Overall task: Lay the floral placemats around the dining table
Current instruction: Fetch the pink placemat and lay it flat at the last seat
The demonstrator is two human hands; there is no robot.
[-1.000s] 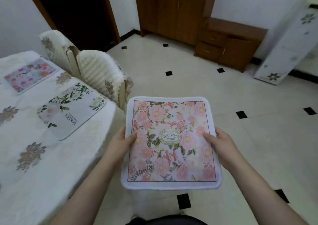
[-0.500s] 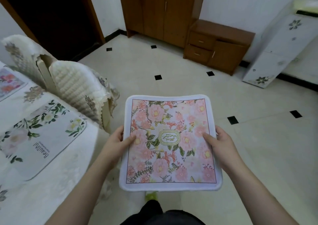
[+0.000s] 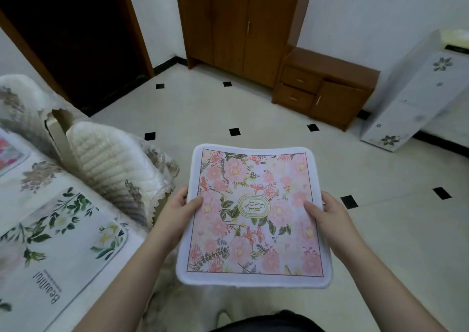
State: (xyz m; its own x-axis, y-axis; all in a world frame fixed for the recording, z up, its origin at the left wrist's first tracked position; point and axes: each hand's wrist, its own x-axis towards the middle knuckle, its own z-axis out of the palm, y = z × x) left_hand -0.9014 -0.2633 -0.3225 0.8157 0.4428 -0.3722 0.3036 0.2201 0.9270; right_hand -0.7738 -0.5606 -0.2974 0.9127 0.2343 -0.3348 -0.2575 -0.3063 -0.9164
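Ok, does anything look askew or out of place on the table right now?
Nothing stands out. The white mat lies flat on the table, and the pink mat is held level in the left hand and the right hand.

Home dining room: clothed table (image 3: 38,293), covered chairs (image 3: 111,169), wooden wardrobe (image 3: 241,24), drawer cabinet (image 3: 324,87), tiled floor (image 3: 393,230).
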